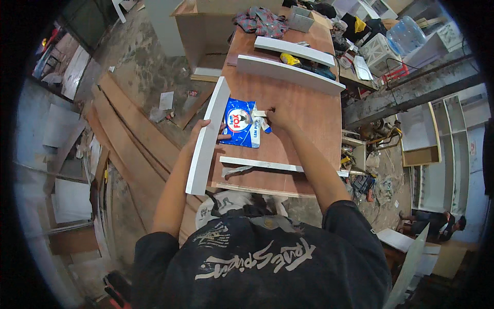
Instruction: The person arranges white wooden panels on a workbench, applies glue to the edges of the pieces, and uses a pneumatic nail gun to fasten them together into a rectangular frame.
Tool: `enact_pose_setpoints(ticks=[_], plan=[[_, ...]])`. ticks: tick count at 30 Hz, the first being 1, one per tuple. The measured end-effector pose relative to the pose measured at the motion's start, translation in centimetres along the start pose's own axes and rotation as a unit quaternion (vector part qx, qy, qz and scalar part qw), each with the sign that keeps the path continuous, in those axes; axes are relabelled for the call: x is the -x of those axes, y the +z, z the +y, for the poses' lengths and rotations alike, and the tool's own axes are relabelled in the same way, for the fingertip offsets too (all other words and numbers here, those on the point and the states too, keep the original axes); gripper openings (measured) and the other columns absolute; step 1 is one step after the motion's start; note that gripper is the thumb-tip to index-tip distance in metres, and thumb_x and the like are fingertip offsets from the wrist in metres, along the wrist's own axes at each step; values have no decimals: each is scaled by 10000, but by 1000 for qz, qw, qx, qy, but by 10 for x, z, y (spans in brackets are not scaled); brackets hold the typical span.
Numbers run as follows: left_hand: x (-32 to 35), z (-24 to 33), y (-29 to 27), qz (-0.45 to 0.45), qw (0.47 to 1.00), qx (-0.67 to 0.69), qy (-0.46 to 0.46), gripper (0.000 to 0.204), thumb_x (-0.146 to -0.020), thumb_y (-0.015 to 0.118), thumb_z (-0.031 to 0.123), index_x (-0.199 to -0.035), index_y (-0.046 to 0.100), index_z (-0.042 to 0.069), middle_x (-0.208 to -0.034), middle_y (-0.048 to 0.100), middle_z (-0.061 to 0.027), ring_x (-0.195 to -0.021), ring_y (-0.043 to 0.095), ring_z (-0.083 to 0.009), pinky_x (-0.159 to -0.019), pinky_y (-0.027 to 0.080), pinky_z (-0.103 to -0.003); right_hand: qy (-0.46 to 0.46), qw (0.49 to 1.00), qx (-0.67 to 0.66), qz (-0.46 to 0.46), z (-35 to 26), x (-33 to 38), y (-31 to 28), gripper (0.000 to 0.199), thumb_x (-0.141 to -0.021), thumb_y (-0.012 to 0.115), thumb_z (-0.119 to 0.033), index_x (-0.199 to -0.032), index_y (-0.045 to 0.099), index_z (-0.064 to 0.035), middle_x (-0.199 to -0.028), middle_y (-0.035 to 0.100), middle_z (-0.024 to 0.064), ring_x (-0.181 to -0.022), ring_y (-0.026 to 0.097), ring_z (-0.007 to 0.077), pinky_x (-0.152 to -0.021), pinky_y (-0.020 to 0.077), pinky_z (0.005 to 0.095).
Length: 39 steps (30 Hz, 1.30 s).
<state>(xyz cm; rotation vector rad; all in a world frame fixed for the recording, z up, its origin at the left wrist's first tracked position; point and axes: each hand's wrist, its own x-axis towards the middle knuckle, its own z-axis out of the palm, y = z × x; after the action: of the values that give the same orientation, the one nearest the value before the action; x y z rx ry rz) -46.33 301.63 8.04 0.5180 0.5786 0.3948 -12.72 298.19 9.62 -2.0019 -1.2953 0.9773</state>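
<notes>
- Left grip (197, 134): clamped on a long white board (200, 165) at the tabletop's left edge, fingertips showing on the far face, beside the blue pouch.
- Right grip (278, 117): fingers seem pinched on a small pale piece (261, 114) by the pouch's right edge; what it is, I can't tell.
- Blue pouch (239, 121): flat on the tabletop (321, 118), between the two grips. Opened or sealed, can't tell from here.
- Near side: a narrow white board (278, 166), no hand on it.
- Far side: two more white boards (290, 72), a checked cloth (261, 23) beyond.
- Progress, my reading: early. One board in hand, the other three untouched; none visibly joined. Whether the held board's face has been worked, I can't see.
</notes>
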Motion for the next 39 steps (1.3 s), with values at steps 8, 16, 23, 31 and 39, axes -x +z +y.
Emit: enact_pose_setpoints(ticks=[8,16,23,31,39], plan=[[-19,-7,33,53,997,-50,8,805,-879,532,530,-1492,413,21,-1403,532,-70,-1259,570,-328,-849,549,-605,-5,988,-155,19,48,-21,16,17,-909,644,1,-893,646,-4,-726,569,34,-602,526,147,-522,413,328],[-11,-21,-1,85,994,-41,49,922,-848,586,585,-1520,342,3,-1496,477,-112,-1252,556,-316,-846,568,-524,-99,981,-124,-108,-13,-5,7,87,-875,629,61,-858,633,-25,-728,568,33,-634,520,129,-538,409,321],[-12,-26,19,162,978,-105,77,898,-878,595,590,-1505,336,1,-1479,489,-111,-1194,579,-273,-887,554,-449,-264,939,166,-143,5,-34,0,96,-868,708,-83,-940,666,-37,-797,685,90,-742,641,204,-681,495,376],[-14,-26,20,165,979,-99,74,880,-864,633,562,-1502,346,27,-1401,548,-79,-1143,610,-228,-917,517,-394,-267,941,117,-170,7,-42,-4,83,-841,721,-76,-908,694,-36,-859,716,122,-807,672,255,-741,508,394],[-16,-29,19,178,976,-92,82,818,-874,623,535,-1469,389,26,-1387,562,-70,-1131,616,-210,-899,524,-373,-318,907,246,-122,-10,-26,-14,156,-827,729,-125,-967,742,-57,-922,727,145,-857,684,310,-786,526,407]])
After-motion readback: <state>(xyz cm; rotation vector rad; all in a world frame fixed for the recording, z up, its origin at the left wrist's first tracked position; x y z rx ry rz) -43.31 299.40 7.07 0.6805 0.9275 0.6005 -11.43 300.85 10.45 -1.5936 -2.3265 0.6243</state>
